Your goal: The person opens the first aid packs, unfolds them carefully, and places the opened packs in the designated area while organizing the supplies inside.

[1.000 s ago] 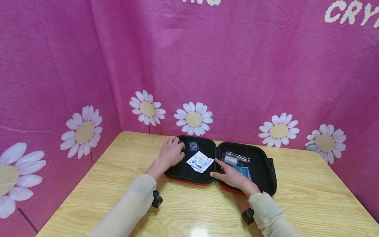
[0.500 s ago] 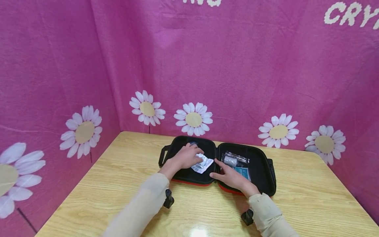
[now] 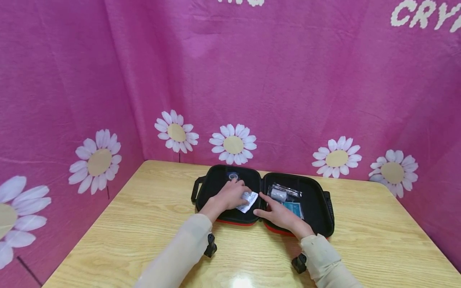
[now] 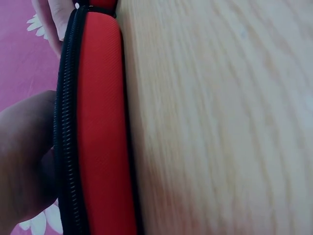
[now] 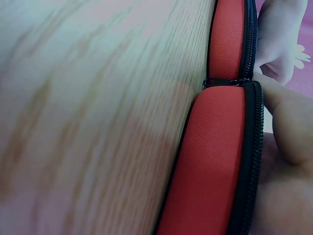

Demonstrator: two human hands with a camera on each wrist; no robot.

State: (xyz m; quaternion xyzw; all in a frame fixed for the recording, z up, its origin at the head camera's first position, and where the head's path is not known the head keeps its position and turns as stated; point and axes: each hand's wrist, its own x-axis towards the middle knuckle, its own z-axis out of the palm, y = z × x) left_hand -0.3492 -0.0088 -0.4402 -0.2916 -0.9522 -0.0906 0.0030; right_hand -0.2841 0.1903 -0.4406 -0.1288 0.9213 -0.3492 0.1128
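An open zip case, black inside and red outside, lies flat on the table in the head view. My left hand is over the case's left half, fingers bent down at white printed packets. It partly covers them, and whether it pinches one cannot be told. My right hand rests at the near edge of the right half, fingers extended toward the hinge and thumb spread. Beside it lie a white roll in clear wrapping and a blue packet. The wrist views show mainly the red zippered side.
A small clear bag with a round, ring-like item lies at the back of the left half. Black handles stick out at the case's outer ends. Behind the wooden table hangs a pink flowered cloth.
My left hand has moved right from the case's left rim to over the white packets, uncovering the left handle. The right hand has stayed in place.
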